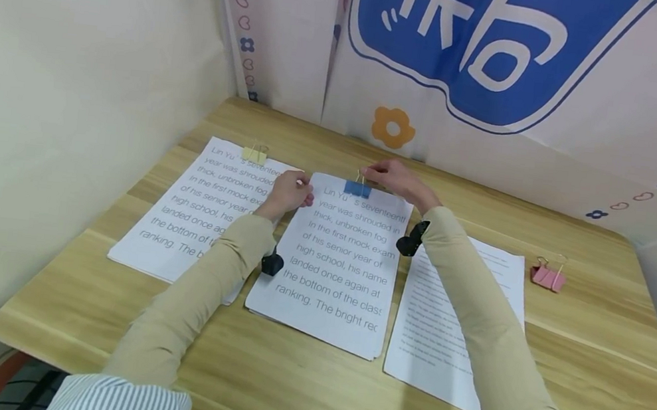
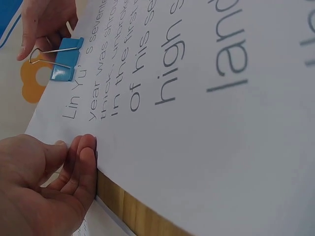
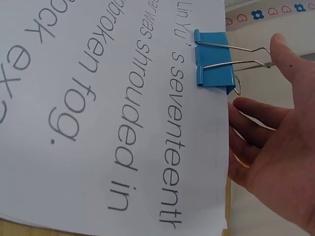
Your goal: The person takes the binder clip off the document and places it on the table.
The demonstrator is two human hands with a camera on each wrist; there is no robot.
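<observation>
A blue binder clip [image 1: 357, 189] grips the top edge of the middle stack of printed sheets [image 1: 334, 286]. Its wire handles stick out past the paper. My right hand [image 1: 398, 179] is behind the clip; in the right wrist view the thumb [image 3: 279, 46] is at the end of the handles, with the other fingers spread loosely by the paper's top edge. At the stack's upper left side, my left hand [image 1: 289, 194] touches the paper edge with its fingertips [image 2: 87, 147], the fingers lightly bent and lined up along it.
To the left lies another printed stack [image 1: 179, 199] with a yellow binder clip [image 1: 255, 156] on its top edge. A small-print stack [image 1: 436, 323] lies right, partly under my right forearm. Beyond it sits a pink binder clip [image 1: 549, 276]. A printed banner [image 1: 297, 48] hangs behind the wooden table [image 1: 309, 390].
</observation>
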